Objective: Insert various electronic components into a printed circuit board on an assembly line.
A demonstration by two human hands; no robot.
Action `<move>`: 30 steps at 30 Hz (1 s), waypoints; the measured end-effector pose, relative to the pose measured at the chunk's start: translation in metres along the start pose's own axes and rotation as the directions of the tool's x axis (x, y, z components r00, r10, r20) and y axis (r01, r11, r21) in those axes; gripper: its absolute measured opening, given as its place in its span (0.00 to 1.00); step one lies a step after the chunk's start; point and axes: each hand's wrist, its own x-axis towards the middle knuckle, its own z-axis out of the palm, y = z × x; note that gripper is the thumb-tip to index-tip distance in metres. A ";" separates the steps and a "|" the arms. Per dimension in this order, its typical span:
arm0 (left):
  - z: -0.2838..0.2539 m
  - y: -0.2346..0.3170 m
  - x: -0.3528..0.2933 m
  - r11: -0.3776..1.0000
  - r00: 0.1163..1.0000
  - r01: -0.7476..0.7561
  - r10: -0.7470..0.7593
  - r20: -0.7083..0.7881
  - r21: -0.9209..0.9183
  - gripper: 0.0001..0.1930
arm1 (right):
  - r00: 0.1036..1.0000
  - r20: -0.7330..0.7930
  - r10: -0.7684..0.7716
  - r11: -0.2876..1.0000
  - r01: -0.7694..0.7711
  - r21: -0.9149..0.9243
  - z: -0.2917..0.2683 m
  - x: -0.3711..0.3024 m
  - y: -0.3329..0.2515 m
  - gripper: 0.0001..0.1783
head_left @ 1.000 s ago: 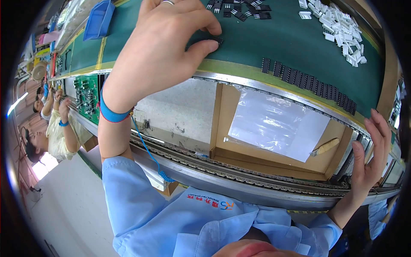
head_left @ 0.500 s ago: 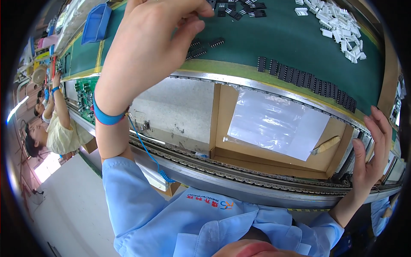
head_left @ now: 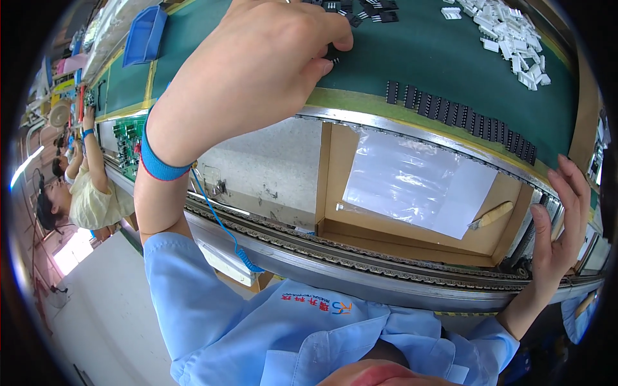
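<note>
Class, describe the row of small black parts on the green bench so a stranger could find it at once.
Start at the green bench top and follow its near yellow-green edge to the right of the left hand. There the row of black parts lies side by side in one tidy line, unlike the scattered black parts and the heaped white parts farther back.

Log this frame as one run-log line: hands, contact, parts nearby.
left hand: fingertips pinching small black part on green mat | right hand: open, at bench edge | row of black parts near mat edge
</note>
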 end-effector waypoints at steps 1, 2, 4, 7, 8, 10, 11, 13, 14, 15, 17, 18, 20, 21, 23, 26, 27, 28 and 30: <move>0.001 0.003 0.001 0.998 0.998 0.058 -0.058 0.008 -0.016 0.11 | 1.000 0.008 0.002 1.000 -0.002 -0.009 0.000 -0.002 0.001 0.21; 0.002 0.006 0.002 0.993 0.993 0.115 -0.114 0.018 -0.032 0.11 | 1.000 0.016 0.005 1.000 -0.005 -0.019 0.000 -0.003 0.001 0.21; 0.017 0.014 -0.001 0.998 0.988 0.057 -0.061 -0.142 -0.033 0.10 | 1.000 0.007 -0.003 1.000 0.003 -0.002 -0.001 0.000 0.001 0.21; 0.038 0.016 -0.008 0.999 0.951 -0.011 -0.004 -0.311 -0.047 0.11 | 1.000 0.003 -0.030 1.000 0.030 0.002 -0.002 0.001 0.001 0.21; 0.040 0.019 -0.008 0.999 0.951 0.002 -0.018 -0.309 -0.051 0.12 | 0.999 0.010 -0.039 0.999 0.039 -0.012 -0.003 0.000 0.001 0.21; 0.039 0.022 -0.009 0.998 0.952 0.010 -0.027 -0.306 -0.055 0.13 | 0.999 0.006 -0.032 0.999 0.032 -0.003 -0.004 0.000 0.002 0.21; 0.037 0.020 -0.010 0.998 0.950 0.014 -0.031 -0.309 -0.058 0.14 | 1.000 0.002 -0.028 1.000 0.028 0.008 -0.004 -0.001 0.002 0.21; 0.035 0.017 -0.011 0.998 0.950 0.019 -0.036 -0.312 -0.058 0.16 | 1.000 0.009 -0.018 1.000 0.018 0.010 -0.003 -0.003 0.003 0.21; 0.036 0.014 -0.011 0.997 0.955 0.003 -0.026 -0.297 -0.079 0.17 | 1.000 0.016 -0.013 1.000 0.013 0.014 -0.003 -0.004 0.003 0.21; 0.036 0.012 -0.010 0.995 0.959 -0.013 -0.016 -0.282 -0.100 0.18 | 1.000 0.014 -0.013 1.000 0.013 0.015 -0.002 -0.004 0.002 0.21; 0.039 0.012 -0.009 0.993 0.962 -0.017 -0.015 -0.272 -0.116 0.17 | 1.000 0.011 -0.022 1.000 0.022 0.010 -0.004 -0.002 0.002 0.21; 0.040 0.012 -0.009 0.991 0.965 -0.027 -0.009 -0.260 -0.134 0.16 | 1.000 0.010 -0.027 1.000 0.027 0.011 -0.004 -0.002 0.002 0.21; 0.041 0.012 -0.007 0.991 0.964 -0.037 0.002 -0.264 -0.129 0.16 | 0.999 0.018 -0.026 1.000 0.026 -0.011 -0.004 -0.004 0.005 0.21; 0.041 0.012 -0.007 0.991 0.964 -0.047 0.013 -0.267 -0.122 0.15 | 0.999 0.019 -0.027 1.000 0.027 -0.013 -0.004 -0.004 0.005 0.21; 0.044 0.014 -0.007 0.989 0.960 -0.054 0.013 -0.278 -0.140 0.14 | 1.000 0.010 -0.019 1.000 0.019 0.002 -0.003 -0.003 0.004 0.21; 0.045 0.017 -0.008 0.985 0.958 -0.051 0.002 -0.287 -0.164 0.14 | 1.000 0.016 -0.012 1.000 0.012 -0.003 -0.003 -0.002 0.002 0.21; 0.044 0.017 -0.009 0.985 0.959 -0.044 -0.006 -0.285 -0.169 0.14 | 1.000 0.016 -0.017 1.000 0.017 -0.001 -0.003 -0.001 0.002 0.21; 0.044 0.017 -0.010 0.985 0.958 -0.041 -0.010 -0.286 -0.170 0.14 | 1.000 0.007 -0.016 1.000 0.016 0.006 -0.002 -0.001 0.002 0.21; 0.041 0.016 -0.014 0.989 0.948 -0.028 -0.019 -0.318 -0.144 0.15 | 1.000 -0.004 -0.023 1.000 0.023 0.016 -0.002 0.001 0.002 0.21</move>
